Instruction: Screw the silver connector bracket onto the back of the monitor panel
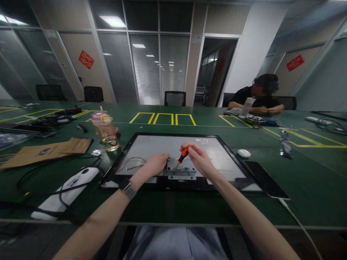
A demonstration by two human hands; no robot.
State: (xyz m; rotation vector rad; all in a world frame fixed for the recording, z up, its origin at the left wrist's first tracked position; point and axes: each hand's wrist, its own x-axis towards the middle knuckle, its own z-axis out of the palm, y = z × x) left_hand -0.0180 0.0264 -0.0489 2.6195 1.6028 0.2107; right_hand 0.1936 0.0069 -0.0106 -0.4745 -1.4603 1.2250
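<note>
Head view: right hand (200, 158) pinches a screwdriver (184, 154) whose tilt could cause slipping on the metal bracket (182, 173); left hand (156, 164) curls, hold unclear.

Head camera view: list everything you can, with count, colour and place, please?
Long table: 1, green, across view
Flat framed panel: 1, grey and black, on table
Metal bracket: 1, silver, on panel's near edge
Slim screwdriver: 1, orange and black, over bracket
Lidded bottle: 1, pink and clear, left of panel
Oblong power strip: 1, white, near left
Long cables: several, black, about power strip
Flat paper bag: 1, brown, left
Rectangular phone: 1, black, right of panel
Rounded case: 1, white, beyond phone
Crinkled packet: 1, silvery, right
Seated person: 1, black top, far right
Mesh chairs: several, black, beyond table
Square papers: 2, red, background
Left hand: 1, bare, at bracket's left
Right hand: 1, bare, holding screwdriver
</note>
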